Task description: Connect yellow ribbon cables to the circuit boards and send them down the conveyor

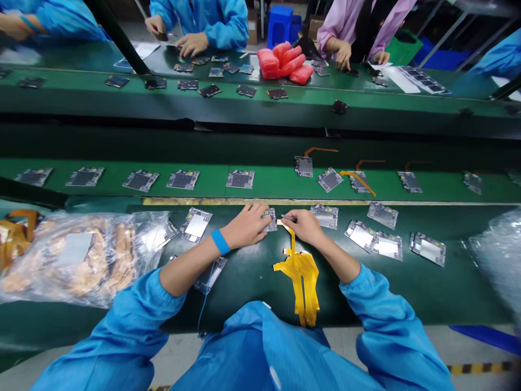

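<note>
My left hand (249,225), with a blue band at the wrist, is closed over a small circuit board (270,219) and holds it against the green bench. Just right of that board, my right hand (304,225) pinches a slim grey tool, seemingly tweezers (288,218). The tool's tip is by the pale end of a yellow flex cable (291,233), close to the board's edge. I cannot tell if the cable is joined to the board. Below my hands lies a bundle of yellow flex cables (305,282).
Several boards lie around my hands, one board (195,224) to the left, another (427,248) to the right. A plastic bag (81,255) of orange-brown cables fills the left side. Beyond, a green conveyor (272,187) carries boards. Co-workers' hands work across the line near red foam (280,64).
</note>
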Demonstrator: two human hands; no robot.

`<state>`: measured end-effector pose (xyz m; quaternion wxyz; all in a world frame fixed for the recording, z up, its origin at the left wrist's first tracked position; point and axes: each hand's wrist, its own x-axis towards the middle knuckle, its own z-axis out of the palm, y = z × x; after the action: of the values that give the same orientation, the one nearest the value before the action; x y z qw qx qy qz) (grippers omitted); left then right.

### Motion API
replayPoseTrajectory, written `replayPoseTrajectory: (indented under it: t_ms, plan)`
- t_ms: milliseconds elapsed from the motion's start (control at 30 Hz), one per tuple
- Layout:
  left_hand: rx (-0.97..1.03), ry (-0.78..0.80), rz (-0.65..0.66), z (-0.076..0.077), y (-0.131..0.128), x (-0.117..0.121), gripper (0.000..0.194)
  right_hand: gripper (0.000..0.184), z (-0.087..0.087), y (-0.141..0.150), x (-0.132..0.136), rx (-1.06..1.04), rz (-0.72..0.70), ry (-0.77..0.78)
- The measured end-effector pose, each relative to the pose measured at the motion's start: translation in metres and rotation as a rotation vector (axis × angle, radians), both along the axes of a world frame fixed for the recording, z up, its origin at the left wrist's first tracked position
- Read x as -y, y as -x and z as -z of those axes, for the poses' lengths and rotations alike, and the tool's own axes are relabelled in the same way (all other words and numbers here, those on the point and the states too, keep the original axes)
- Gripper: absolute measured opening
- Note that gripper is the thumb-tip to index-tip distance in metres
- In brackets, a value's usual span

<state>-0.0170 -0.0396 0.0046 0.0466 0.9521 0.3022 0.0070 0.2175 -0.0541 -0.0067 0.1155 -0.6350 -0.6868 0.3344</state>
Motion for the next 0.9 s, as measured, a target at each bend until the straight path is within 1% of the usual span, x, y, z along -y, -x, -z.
replayPoseTrajectory:
  t_ms: [100,267,433,733,900]
  plan:
    - [-0.001,0.011,0.001,0.0015,0.0009,0.0010,0.019,0.018,-0.0018,0.0007,-0.0012,0.049,-0.006,0.001]
    - [0.003,-0.019,0.017,0.0044,0.0018,0.0012,0.017,0.018,-0.0053,0.0015,-0.0024,0.084,-0.026,0.015]
    - [0.010,-0.005,0.011,0.0073,0.0022,0.0012,0.018,0.020,-0.0079,0.0028,-0.0036,0.106,-0.036,0.016]
    - [0.000,0.004,0.013,0.0044,0.0013,0.0021,0.019,0.019,-0.0044,0.0007,-0.0053,0.085,-0.053,-0.001]
    - [0.000,0.011,0.006,0.0040,-0.0001,0.0029,0.018,0.018,-0.0042,0.0019,-0.0101,0.085,-0.073,0.013]
